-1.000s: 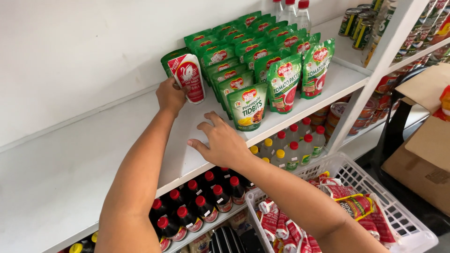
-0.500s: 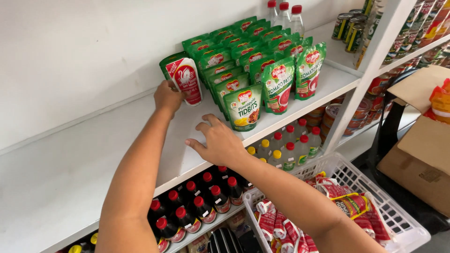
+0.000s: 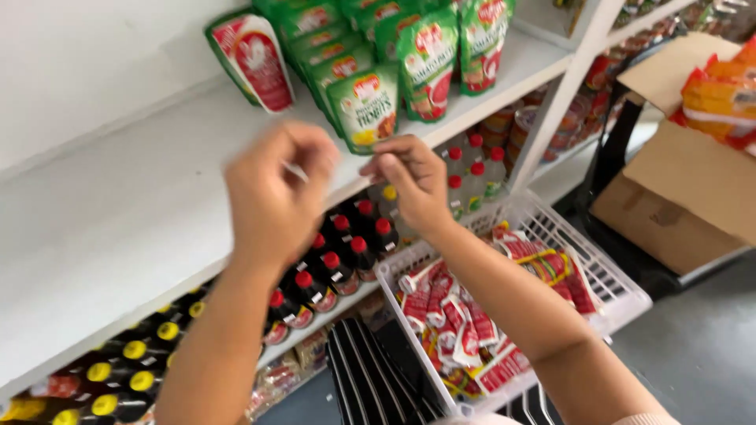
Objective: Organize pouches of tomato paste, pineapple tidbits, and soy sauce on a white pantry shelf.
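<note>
The white shelf [image 3: 102,212] is the landmark, its left stretch bare. At its back stands a red-and-white pouch [image 3: 253,59], upright and apart from both hands; to the right of it run rows of green pouches [image 3: 364,106]. Under the shelf are dark bottles with red caps [image 3: 335,264], and below and to the right sits a white basket [image 3: 622,291] with more red-and-white pouches [image 3: 449,323].

Both hands hover close together in front of the shelf edge — the left hand [image 3: 272,197] blurred, fingers curled, the right hand [image 3: 409,181] with fingertips pinched. Something thin and pale shows between them; whether either grips it I cannot tell.

Judging by this, one pouch is placed and the hands are free of it — the next reach likely calls for going down to the basket.
</note>
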